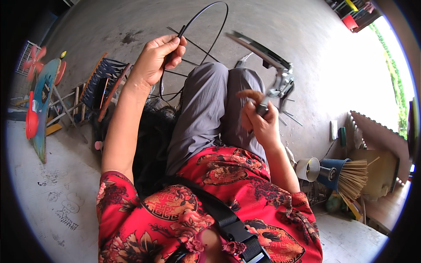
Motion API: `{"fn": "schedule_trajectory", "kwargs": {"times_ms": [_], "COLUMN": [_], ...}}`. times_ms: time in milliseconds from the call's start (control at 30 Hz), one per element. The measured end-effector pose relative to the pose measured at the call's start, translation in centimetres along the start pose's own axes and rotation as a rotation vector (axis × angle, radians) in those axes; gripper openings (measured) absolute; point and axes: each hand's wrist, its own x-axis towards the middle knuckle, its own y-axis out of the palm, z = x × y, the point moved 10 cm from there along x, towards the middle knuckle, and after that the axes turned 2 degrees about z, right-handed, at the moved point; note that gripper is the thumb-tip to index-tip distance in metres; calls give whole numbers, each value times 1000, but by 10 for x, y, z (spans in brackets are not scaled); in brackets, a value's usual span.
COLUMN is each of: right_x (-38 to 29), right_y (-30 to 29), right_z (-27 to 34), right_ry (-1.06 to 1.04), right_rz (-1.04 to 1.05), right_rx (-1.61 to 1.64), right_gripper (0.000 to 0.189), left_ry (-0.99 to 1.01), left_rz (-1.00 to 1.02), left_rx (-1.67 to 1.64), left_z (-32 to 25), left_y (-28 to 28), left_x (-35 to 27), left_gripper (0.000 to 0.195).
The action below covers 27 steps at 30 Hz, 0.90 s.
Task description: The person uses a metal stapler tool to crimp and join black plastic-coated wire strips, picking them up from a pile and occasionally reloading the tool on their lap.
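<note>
My left hand (161, 60) is raised at the left, pinching a thin black flexible strip (182, 31) between thumb and fingers. From there the strip bends up into a large loop and comes back down past my wrist. Above my right thigh, my right hand (261, 121) grips a metal hand tool (279, 80) by its lower end. The tool has a jointed linkage and a long flat arm that points up and left; motion blurs it. Beyond my knees in grey trousers (205, 98), several thin dark strips (192, 43) lie crossed on the concrete floor.
Left stands a folding chair (110, 77) with dark straps, near a blue board (44, 92) and a red fan (34, 57). At right are a white bucket (308, 169), a blue bucket (324, 179) and a bundle of thin sticks (353, 179). Short cut pieces (292, 117) lie beyond my right hand.
</note>
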Motion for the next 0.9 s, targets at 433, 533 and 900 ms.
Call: {"fn": "schedule_trajectory", "kwargs": {"times_ms": [433,533,900], "right_x": [29,26,-17], "right_y": [52,62,-24], "right_z": [-15,-6,-136], "right_ry": [-490,-521,332], "right_rz": [-329,-224,43], "right_rx": [-1087,-1175,468], "right_gripper": [57,62,41], "left_ry": [117,214,482], "left_rz": [-378,-403,-478], "left_rx": [-97,-22,306], "left_z": [82,75,37], "left_y": [106,103,99], "left_x": [-18,-27,-50], "left_gripper": [26,23,25]}}
